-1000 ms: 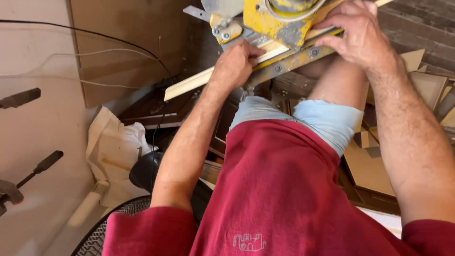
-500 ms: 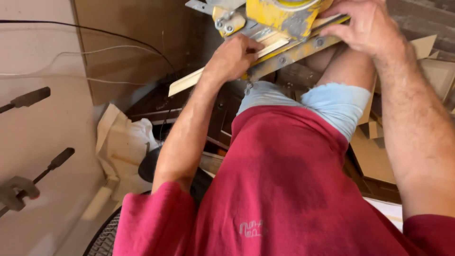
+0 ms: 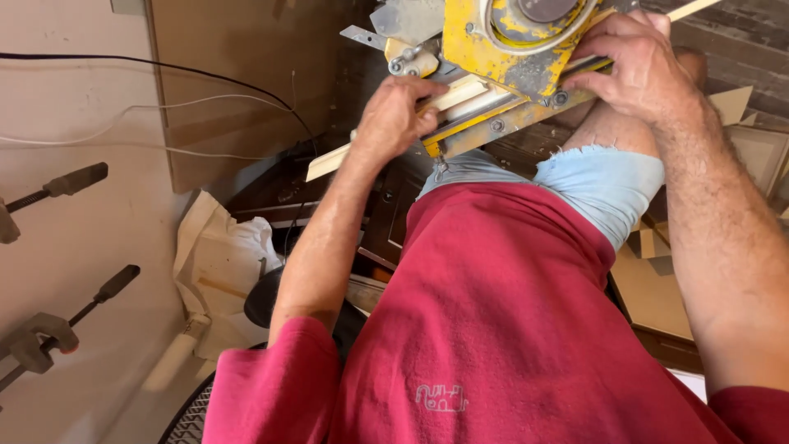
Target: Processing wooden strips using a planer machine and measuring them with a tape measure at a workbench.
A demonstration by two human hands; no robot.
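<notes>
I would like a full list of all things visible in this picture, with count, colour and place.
saw machine: one, yellow and grey metal, top centre
wooden strip: one, pale, lying across the machine
clamps: three, grey with dark handles, left wall
cables: several, black and white, upper left
crumpled paper: one, cream, lower left
cardboard pieces: several, brown, right
shirt: one, red
shorts: one, light blue, frayed
left hand: pressing the strip
right hand: on the machine's right side
</notes>
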